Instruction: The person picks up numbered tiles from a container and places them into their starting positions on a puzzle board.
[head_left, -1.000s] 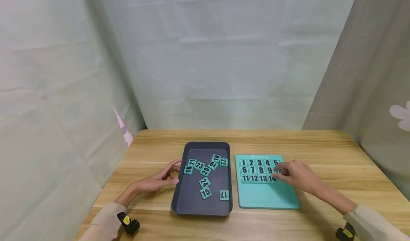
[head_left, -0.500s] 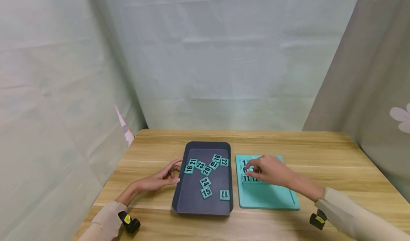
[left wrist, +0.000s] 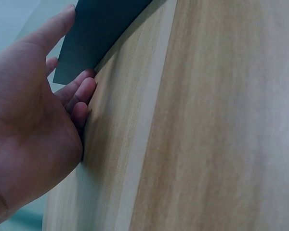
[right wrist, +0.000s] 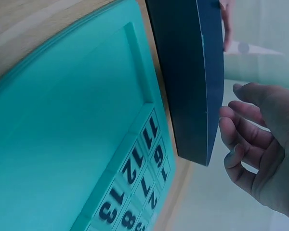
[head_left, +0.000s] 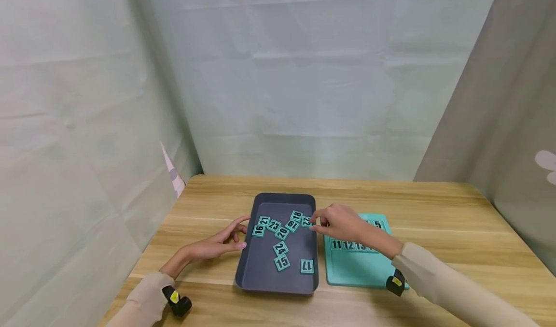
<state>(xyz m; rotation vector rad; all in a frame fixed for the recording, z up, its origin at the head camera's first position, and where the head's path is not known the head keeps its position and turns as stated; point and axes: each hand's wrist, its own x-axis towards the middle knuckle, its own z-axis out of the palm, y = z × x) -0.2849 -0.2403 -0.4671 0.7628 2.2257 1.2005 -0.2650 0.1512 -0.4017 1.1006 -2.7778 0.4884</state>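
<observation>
In the head view my left hand (head_left: 215, 245) rests against the left side of a dark grey tray (head_left: 264, 274), thumb and fingertips at its wall. The left wrist view shows the thumb on that wall and the other fingers bent loosely below. My right hand (head_left: 340, 223) hovers over the tray's right rim, fingers slightly bent and nothing between them. Right by its fingertips lies number tile 22 (head_left: 306, 221). Tiles 18 (head_left: 297, 216) and 19 (head_left: 292, 226) are close by. Beneath the right forearm is a turquoise number board (head_left: 354, 269), its upper rows filled with tiles and partly hidden.
More loose tiles lie in the tray, among them tile 15 (head_left: 281, 263), tile 17 (head_left: 306, 266) and tile 16 (head_left: 258, 231). Tray and board stand side by side on a wooden table (head_left: 456, 240). Pale curtains (head_left: 304, 100) hang around it.
My right hand has moved left from the board, where it was at tile 14, to the tray's right rim. The left hand has stayed at the tray.
</observation>
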